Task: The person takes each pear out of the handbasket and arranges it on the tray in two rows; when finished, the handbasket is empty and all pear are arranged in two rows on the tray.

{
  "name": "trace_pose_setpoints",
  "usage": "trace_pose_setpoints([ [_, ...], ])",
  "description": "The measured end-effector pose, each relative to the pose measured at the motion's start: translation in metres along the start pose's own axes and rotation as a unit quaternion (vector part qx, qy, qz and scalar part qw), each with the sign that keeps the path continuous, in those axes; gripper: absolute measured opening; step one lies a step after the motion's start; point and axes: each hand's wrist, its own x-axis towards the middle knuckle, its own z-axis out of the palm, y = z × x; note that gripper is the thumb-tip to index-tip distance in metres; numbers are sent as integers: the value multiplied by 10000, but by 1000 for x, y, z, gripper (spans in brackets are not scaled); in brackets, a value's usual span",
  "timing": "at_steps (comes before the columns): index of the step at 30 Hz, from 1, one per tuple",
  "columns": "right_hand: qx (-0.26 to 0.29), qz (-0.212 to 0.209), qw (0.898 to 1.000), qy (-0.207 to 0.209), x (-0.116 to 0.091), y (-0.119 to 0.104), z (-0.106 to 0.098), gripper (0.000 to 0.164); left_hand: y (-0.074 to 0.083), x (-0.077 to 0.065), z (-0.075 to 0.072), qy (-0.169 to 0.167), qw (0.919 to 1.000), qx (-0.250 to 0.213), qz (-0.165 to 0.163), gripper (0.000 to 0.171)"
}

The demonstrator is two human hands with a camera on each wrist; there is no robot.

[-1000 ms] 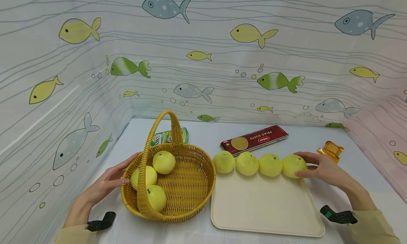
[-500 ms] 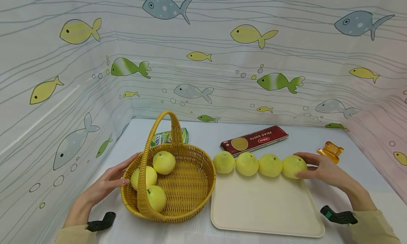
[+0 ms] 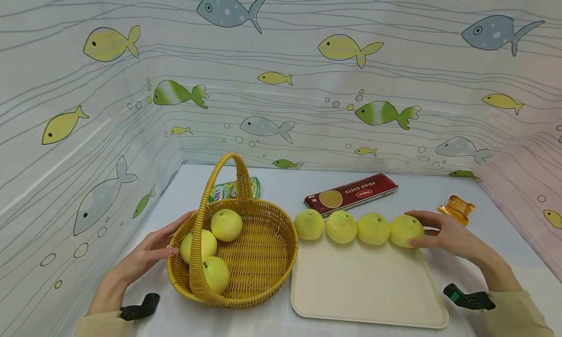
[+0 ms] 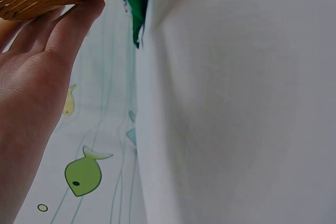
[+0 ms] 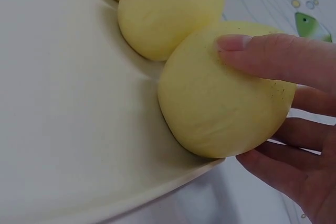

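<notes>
In the head view my right hand holds a yellow grapefruit, the rightmost of a row along the far edge of a cream tray. In the right wrist view the thumb lies on the fruit's near side, and the other fingers reach behind it. My left hand rests against the left outer wall of a wicker basket with a tall handle. Its fingers look fairly straight against the wicker in the left wrist view. Three grapefruits lie at the basket's left side.
Behind the fruit row lies a red pasta packet. A green packet sits partly hidden behind the basket handle. An amber plastic piece lies beyond my right hand. The fish-patterned sheet stands around the table's back and sides.
</notes>
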Motion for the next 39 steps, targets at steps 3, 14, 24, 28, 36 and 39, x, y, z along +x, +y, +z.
trace_pose_setpoints([
  [3, 26, 1, 10000, 0, 0, 0, 0, 75, 0, 0, 0, 5, 10000, -20, -14, 73],
  [14, 133, -239, 9994, 208, -4, -5, -4, 68, 1, 0, 1, 15, 10000, -31, -78, 74],
  [24, 224, -532, 9961, 670, -9, -16, -12, 58, 0, 0, 0, 24, 9999, -24, -106, 74],
  [28, 108, -573, 9944, 878, -13, -24, -14, 59, 0, 0, 1, 24, 9999, -55, -116, 74],
  [36, 66, -852, 9880, 1283, -16, -69, -15, 58, 0, 1, 1, 9, 10000, -15, 4, 73],
  [39, 147, -1139, 9858, 1228, -8, -93, -7, 56, 1, 1, 1, -1, 10000, -24, 48, 72],
])
